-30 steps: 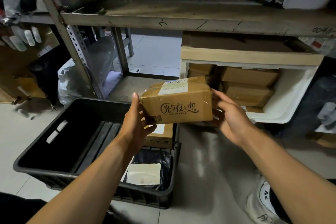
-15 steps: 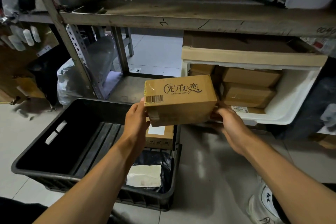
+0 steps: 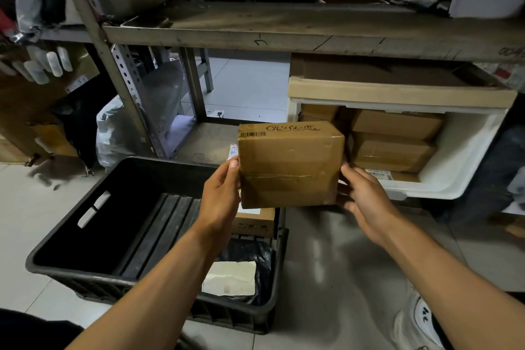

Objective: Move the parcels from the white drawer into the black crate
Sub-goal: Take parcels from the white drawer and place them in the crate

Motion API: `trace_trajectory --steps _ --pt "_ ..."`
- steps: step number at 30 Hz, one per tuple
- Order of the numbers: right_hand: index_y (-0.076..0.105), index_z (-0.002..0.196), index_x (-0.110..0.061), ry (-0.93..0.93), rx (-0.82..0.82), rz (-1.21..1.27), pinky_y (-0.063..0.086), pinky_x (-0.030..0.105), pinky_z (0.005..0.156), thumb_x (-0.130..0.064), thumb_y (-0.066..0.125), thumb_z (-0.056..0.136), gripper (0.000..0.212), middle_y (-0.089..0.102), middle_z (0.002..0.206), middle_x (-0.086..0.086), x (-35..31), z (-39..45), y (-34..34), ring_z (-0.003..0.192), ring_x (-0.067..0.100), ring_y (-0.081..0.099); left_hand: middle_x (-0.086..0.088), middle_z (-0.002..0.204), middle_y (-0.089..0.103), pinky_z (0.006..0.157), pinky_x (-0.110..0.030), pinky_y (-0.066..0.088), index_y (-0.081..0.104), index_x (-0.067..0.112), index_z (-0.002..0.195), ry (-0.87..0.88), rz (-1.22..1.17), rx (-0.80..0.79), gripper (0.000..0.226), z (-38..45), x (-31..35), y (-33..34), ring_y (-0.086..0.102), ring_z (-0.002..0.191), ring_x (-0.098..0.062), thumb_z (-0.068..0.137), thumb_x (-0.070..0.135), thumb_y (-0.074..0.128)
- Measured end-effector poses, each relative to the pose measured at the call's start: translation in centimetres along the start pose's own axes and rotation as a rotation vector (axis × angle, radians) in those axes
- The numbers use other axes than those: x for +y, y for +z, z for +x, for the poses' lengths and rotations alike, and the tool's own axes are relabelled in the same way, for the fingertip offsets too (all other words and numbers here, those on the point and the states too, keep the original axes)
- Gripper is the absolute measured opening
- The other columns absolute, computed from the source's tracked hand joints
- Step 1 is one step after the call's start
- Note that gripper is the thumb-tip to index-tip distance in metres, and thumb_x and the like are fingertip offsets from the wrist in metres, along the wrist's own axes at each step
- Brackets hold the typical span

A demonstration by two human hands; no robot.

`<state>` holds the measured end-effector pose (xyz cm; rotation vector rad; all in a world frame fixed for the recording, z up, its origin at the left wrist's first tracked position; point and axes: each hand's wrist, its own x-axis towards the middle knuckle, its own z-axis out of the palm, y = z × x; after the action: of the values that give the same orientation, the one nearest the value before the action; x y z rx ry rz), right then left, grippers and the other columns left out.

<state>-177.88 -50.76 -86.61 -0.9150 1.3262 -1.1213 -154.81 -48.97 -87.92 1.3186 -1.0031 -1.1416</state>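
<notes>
A taped brown cardboard parcel point(image 3: 289, 165) with a barcode and printed script on its top hangs in the air between my hands, above the right end of the black crate point(image 3: 85, 207). My left hand point(image 3: 223, 193) grips its left side, my right hand point(image 3: 365, 196) its right side. Inside the crate, at its right end, lie another brown box point(image 3: 254, 220) and a black bag parcel with a white label point(image 3: 241, 273). The white drawer point(image 3: 454, 162) stands open at the right under the shelf, with several brown parcels point(image 3: 395, 136) stacked in it.
A metal and wood shelf point(image 3: 284, 28) runs overhead, its perforated post point(image 3: 127, 85) just behind the crate. A flat cardboard box point(image 3: 397, 88) lies on the drawer unit. Plastic bags point(image 3: 113, 128) sit at the left, a white shoe point(image 3: 420, 321) bottom right on the tiled floor.
The parcel has been rolled toward me in both hands: the printed face turned from the front to the top, and the taped side now faces me. It has shifted slightly right.
</notes>
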Motion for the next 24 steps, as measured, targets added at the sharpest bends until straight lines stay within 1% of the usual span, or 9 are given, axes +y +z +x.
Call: trace_trajectory --steps 7,11,12,14,16,18,20,22,24 --pt "0.072 0.111 -0.025 -0.007 -0.025 -0.052 0.045 0.046 0.109 -0.036 0.050 0.104 0.025 0.074 0.116 -0.005 -0.17 -0.20 0.40 0.116 0.017 0.064 -0.004 0.115 0.066 0.105 -0.057 0.046 0.059 0.025 0.118 -0.011 -0.035 0.077 0.033 0.04 0.04 0.05 0.061 0.113 -0.024 0.106 0.046 0.037" --pt "0.065 0.092 -0.029 -0.004 -0.019 -0.013 0.048 0.025 0.085 -0.028 0.050 0.105 0.020 0.071 0.103 -0.010 -0.28 -0.41 0.52 0.099 0.007 0.063 0.002 0.114 0.071 0.098 -0.052 0.052 0.067 0.032 0.116 -0.060 -0.038 0.067 0.033 0.16 0.07 -0.13 0.065 0.112 -0.023 0.107 0.043 0.037" --pt "0.063 0.090 -0.028 -0.002 -0.018 0.000 0.050 0.028 0.089 -0.024 0.049 0.105 0.021 0.071 0.105 -0.007 -0.36 -0.41 0.57 0.100 0.008 0.063 0.005 0.114 0.072 0.096 -0.048 0.053 0.068 0.034 0.119 -0.069 -0.037 0.065 0.034 0.18 0.09 -0.16 0.065 0.110 -0.021 0.108 0.041 0.037" --pt "0.062 0.092 -0.028 0.012 -0.014 0.029 0.047 0.042 0.107 -0.020 0.049 0.105 0.020 0.068 0.110 -0.005 -0.51 -0.25 0.49 0.115 0.016 0.060 0.005 0.115 0.072 0.093 -0.044 0.051 0.068 0.038 0.122 -0.089 -0.023 0.050 0.033 0.25 0.20 -0.05 0.065 0.108 -0.021 0.107 0.041 0.038" --pt "0.062 0.098 -0.028 0.017 0.006 0.065 0.041 0.045 0.114 -0.018 0.051 0.104 0.016 0.066 0.110 -0.007 -0.59 -0.09 0.28 0.124 0.019 0.056 0.004 0.114 0.071 0.084 -0.038 0.048 0.069 0.042 0.117 -0.111 -0.006 0.050 0.029 0.25 0.32 0.08 0.064 0.106 -0.020 0.106 0.041 0.042" --pt "0.064 0.124 -0.020 0.005 0.017 0.085 0.036 0.047 0.118 -0.023 0.054 0.103 0.023 0.063 0.129 -0.003 -0.62 -0.02 0.21 0.132 0.019 0.051 0.005 0.113 0.071 0.078 -0.034 0.044 0.070 0.044 0.111 -0.129 0.004 0.049 0.026 0.13 0.48 0.12 0.062 0.105 -0.019 0.105 0.040 0.045" --pt "0.057 0.140 -0.018 0.003 0.016 0.086 0.035 0.049 0.118 -0.030 0.056 0.101 0.040 0.058 0.142 0.000 -0.39 0.05 0.06 0.135 0.020 0.050 0.003 0.112 0.073 0.086 -0.038 0.048 0.072 0.041 0.111 -0.130 0.007 0.036 0.027 0.16 0.38 0.09 0.063 0.109 -0.024 0.104 0.041 0.046" --pt "0.059 0.139 -0.020 0.027 0.025 0.083 0.039 0.049 0.115 -0.032 0.055 0.102 0.039 0.062 0.138 0.000 -0.30 0.33 0.06 0.130 0.021 0.055 -0.003 0.114 0.073 0.090 -0.043 0.051 0.071 0.032 0.116 -0.131 -0.031 0.028 0.028 0.19 0.32 0.04 0.065 0.110 -0.028 0.105 0.039 0.047" --pt "0.063 0.131 -0.023 0.051 0.025 0.099 0.040 0.049 0.114 -0.033 0.054 0.102 0.033 0.065 0.132 -0.001 -0.27 0.32 0.06 0.126 0.021 0.057 -0.006 0.117 0.072 0.081 -0.038 0.054 0.065 0.023 0.123 -0.139 -0.071 0.014 0.029 0.18 0.40 0.04 0.069 0.106 -0.027 0.105 0.037 0.046"
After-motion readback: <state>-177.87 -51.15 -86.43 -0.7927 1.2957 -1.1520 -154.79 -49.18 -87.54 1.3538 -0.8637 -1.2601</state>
